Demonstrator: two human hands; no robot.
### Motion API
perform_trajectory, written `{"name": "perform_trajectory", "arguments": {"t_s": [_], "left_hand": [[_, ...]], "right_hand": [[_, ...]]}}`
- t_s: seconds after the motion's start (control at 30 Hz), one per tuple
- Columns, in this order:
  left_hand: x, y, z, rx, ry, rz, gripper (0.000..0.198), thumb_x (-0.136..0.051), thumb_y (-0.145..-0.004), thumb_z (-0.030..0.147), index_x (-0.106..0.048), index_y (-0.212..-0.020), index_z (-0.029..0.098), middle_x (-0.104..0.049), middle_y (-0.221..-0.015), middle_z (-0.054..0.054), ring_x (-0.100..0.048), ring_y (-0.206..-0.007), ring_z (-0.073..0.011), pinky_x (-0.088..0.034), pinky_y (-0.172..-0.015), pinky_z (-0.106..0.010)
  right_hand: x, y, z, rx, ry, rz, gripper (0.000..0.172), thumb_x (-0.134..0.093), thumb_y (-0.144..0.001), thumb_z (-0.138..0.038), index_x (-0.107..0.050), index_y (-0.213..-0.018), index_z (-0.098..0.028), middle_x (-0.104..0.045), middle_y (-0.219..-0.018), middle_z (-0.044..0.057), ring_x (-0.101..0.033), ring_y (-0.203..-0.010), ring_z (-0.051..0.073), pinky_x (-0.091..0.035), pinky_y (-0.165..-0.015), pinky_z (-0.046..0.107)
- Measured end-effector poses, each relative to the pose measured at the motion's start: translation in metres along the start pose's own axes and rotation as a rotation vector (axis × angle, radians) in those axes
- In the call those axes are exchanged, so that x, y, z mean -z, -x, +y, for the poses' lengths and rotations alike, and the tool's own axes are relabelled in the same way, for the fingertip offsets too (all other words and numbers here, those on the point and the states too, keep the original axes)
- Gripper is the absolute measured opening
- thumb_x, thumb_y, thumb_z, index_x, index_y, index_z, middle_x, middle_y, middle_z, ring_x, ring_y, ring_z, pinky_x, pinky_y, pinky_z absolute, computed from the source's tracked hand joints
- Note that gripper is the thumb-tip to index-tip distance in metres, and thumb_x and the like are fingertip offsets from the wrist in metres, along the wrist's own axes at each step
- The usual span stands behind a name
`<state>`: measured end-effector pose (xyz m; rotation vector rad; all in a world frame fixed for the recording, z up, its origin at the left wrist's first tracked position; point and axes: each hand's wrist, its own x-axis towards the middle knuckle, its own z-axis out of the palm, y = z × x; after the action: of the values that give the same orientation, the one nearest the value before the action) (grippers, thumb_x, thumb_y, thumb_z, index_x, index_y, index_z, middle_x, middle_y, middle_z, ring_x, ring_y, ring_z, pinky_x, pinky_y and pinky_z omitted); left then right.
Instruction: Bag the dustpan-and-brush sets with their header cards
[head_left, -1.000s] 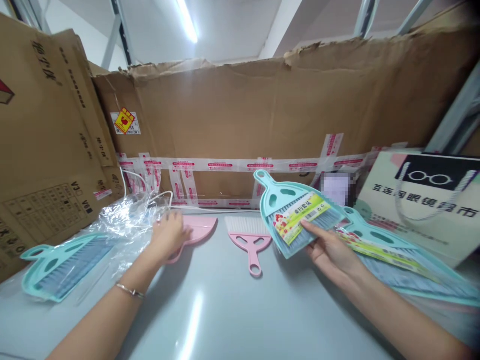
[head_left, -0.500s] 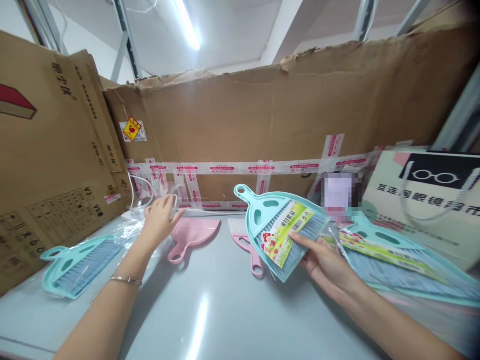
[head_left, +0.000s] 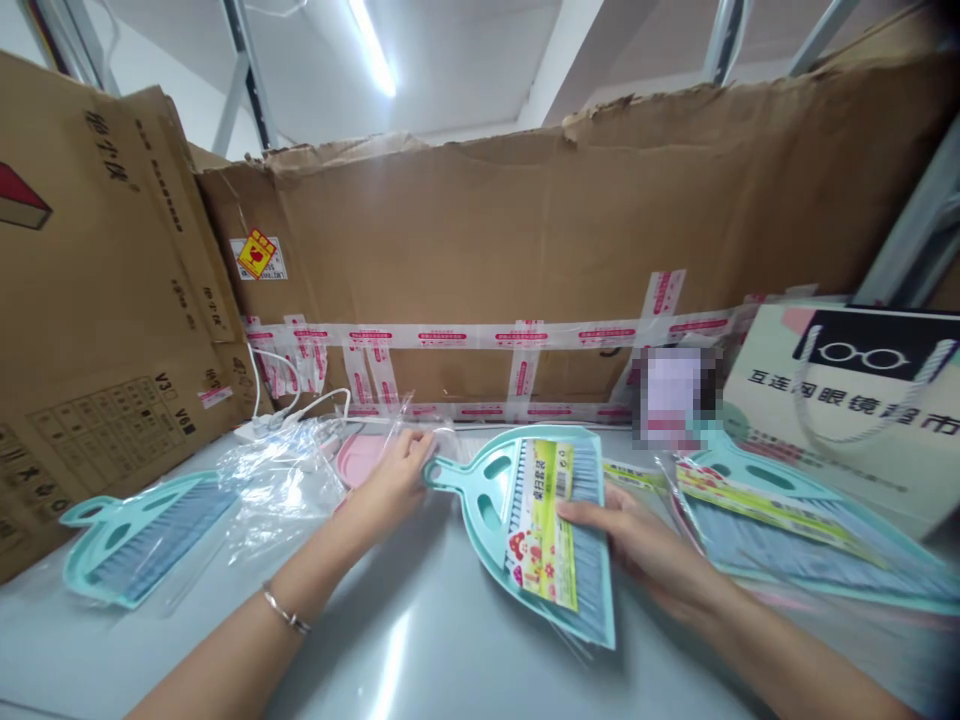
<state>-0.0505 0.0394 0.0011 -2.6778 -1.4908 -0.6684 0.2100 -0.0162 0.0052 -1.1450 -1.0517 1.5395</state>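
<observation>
My right hand (head_left: 645, 535) grips a turquoise dustpan (head_left: 480, 505) by its wide edge, thumb on top. A brush with blue-grey bristles (head_left: 592, 580) nests in the pan under a yellow-green printed label (head_left: 544, 525). My left hand (head_left: 405, 465) is closed beside the pan's looped handle, pinching what looks like a clear plastic bag (head_left: 435, 425); its fingertips are partly hidden. Behind my left hand, a pink dustpan (head_left: 360, 458) shows only in part. The pink brush is hidden behind the turquoise set.
A bagged turquoise set (head_left: 154, 535) lies at left beside crumpled clear plastic (head_left: 289, 480). More turquoise sets (head_left: 795, 520) are piled at right before a paper bag (head_left: 855, 400). A cardboard wall (head_left: 465, 240) backs the grey table (head_left: 360, 620); white cables (head_left: 274, 375) lie at back left.
My left hand has moved right from the crumpled plastic to the turquoise dustpan's handle, bringing clear plastic along. My right hand has lowered the set and turned it more upright, covering the pink brush.
</observation>
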Motion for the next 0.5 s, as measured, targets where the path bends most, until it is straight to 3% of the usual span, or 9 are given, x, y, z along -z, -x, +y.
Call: {"name": "perform_trajectory", "arguments": {"t_s": [0.17, 0.37, 0.5], "left_hand": [[0.002, 0.002, 0.011, 0.074, -0.236, -0.024, 0.049, -0.046, -0.07, 0.008, -0.044, -0.119, 0.016, -0.049, -0.102, -0.011, -0.05, -0.09, -0.0235, -0.044, -0.078, -0.039], [0.004, 0.005, 0.009, 0.034, -0.159, -0.176, 0.056, -0.04, -0.071, 0.004, -0.039, -0.124, 0.025, -0.05, -0.105, -0.008, -0.049, -0.097, -0.0234, -0.04, -0.08, -0.038], [0.009, 0.005, 0.009, 0.019, -0.21, -0.112, 0.045, -0.036, -0.076, 0.007, -0.04, -0.118, 0.021, -0.052, -0.112, -0.009, -0.048, -0.103, -0.0233, -0.036, -0.083, -0.04]], "right_hand": [[0.005, 0.003, -0.008, 0.102, 0.138, 0.055, 0.03, -0.074, -0.058, -0.03, -0.065, -0.084, -0.019, -0.071, -0.084, 0.005, -0.066, -0.077, 0.025, -0.049, -0.074, 0.037], [0.021, 0.008, -0.029, 0.1, 0.027, 0.098, 0.031, -0.075, -0.059, -0.029, -0.065, -0.087, -0.02, -0.072, -0.087, 0.007, -0.067, -0.074, 0.025, -0.052, -0.065, 0.033], [0.025, 0.008, -0.033, 0.091, -0.043, 0.164, 0.031, -0.073, -0.06, -0.027, -0.066, -0.09, -0.022, -0.071, -0.089, 0.007, -0.067, -0.077, 0.026, -0.053, -0.066, 0.032]]}}
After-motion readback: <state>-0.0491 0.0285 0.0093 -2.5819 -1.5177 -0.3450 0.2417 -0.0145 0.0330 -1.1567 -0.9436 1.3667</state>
